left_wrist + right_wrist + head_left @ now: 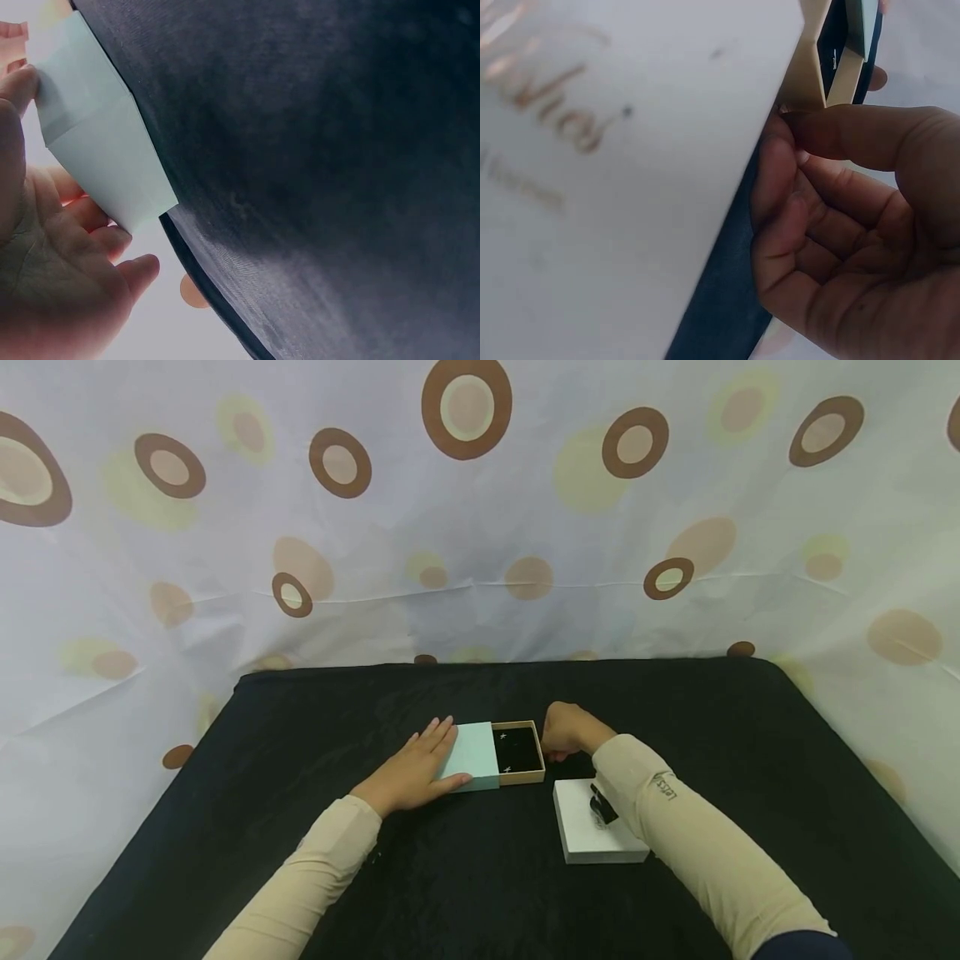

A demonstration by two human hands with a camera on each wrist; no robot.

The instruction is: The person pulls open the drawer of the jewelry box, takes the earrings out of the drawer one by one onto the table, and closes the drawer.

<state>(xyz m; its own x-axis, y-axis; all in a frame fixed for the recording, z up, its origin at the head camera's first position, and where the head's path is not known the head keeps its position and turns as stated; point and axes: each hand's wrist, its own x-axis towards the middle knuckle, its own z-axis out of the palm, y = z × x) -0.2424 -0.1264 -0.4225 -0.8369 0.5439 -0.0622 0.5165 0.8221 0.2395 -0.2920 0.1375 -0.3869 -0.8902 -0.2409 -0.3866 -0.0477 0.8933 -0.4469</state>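
A jewelry box with a pale blue sleeve [477,750] lies on the black cloth. Its tan drawer [522,777] sticks out to the right, about halfway. On the drawer's black insert [517,750] are two small silvery pieces, like stud earrings. My left hand [416,768] holds the sleeve's left part, fingers over the top and thumb along the near side; the left wrist view shows the sleeve [112,142] between thumb and fingers. My right hand [567,731] has curled fingers at the drawer's right end. Thumb and forefinger [840,139] pinch there; the exact contact is hidden.
A white box [581,839] with gold lettering lies nearer, under the right forearm. On its lid sits a small black item [602,806], partly covered by the sleeve cuff. Black cloth [337,710] covers the table, and a patterned curtain [480,527] hangs behind.
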